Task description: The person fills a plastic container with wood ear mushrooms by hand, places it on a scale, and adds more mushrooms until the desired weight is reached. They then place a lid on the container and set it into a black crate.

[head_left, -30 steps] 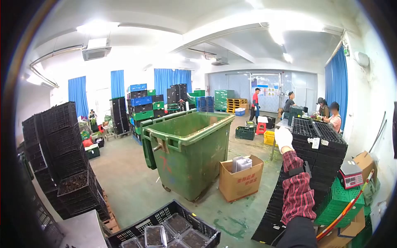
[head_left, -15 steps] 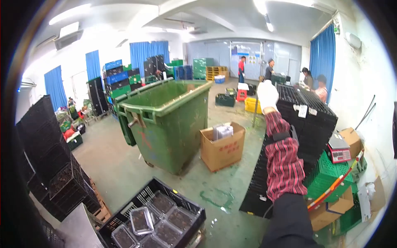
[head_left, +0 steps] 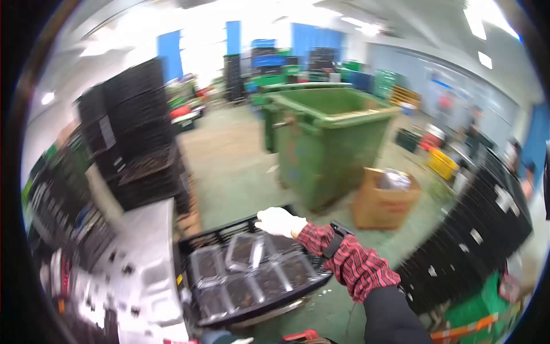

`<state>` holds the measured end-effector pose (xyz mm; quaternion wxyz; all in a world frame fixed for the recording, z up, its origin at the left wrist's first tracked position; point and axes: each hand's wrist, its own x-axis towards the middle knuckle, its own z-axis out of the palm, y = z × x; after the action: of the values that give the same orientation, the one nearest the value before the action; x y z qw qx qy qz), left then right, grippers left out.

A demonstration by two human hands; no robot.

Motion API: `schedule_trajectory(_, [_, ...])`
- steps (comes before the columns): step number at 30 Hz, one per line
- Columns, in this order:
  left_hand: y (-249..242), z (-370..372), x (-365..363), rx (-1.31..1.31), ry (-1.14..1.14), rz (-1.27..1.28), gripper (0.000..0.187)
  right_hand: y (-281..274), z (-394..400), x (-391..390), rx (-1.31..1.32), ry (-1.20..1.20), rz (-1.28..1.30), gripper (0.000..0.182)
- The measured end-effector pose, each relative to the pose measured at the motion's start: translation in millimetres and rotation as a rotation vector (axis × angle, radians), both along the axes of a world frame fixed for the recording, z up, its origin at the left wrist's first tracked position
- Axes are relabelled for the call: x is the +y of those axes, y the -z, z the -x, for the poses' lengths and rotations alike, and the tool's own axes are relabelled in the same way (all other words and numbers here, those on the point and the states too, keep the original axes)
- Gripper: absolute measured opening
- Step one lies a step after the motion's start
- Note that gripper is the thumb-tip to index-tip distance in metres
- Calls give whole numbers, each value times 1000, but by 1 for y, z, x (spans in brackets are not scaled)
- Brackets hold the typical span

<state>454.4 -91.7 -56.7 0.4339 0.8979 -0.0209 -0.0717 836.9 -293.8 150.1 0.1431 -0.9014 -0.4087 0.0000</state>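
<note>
The white-gloved right hand (head_left: 279, 222) just swung away from the crate stack toward the black crate's far side (head_left: 215, 235), so it's nearest the clear plastic boxes (head_left: 244, 251) inside, grip too blurry to tell.

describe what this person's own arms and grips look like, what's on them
The right grip wears a plain white glove. Over the forearm is a loose, gathered red-and-black patterned cloth sleeve, crossed by a black band with a small dark attachment. Above it shows a plain black upper sleeve. The left arm and grip can't be made out.
</note>
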Motion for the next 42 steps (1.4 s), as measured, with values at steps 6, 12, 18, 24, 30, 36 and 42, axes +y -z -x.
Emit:
schedule_trajectory(6, [-21,32,-4,-41,-83,-186,40,64,115,222,113,-620,-126,32])
schedule_trajectory(12, [-59,82,-12,84,-315,26,43,79,244,317,151,-757,-97,24])
schedule_trajectory(18, [-91,149,-14,59,-633,173,40,180,239,332,27,-788,-159,15])
schedule_trajectory(24, [-136,210,-15,-46,-810,344,39,152,231,346,29,-715,-43,32])
schedule_trajectory(30, [-206,334,4,-38,-1140,41,39,82,184,371,528,-502,-234,24])
schedule_trajectory(36, [-254,457,109,-1,-1772,-871,34,25,279,324,170,-873,-514,20])
schedule_trajectory(42, [-205,343,311,-523,-1481,-641,29,60,362,299,42,-1409,-147,19])
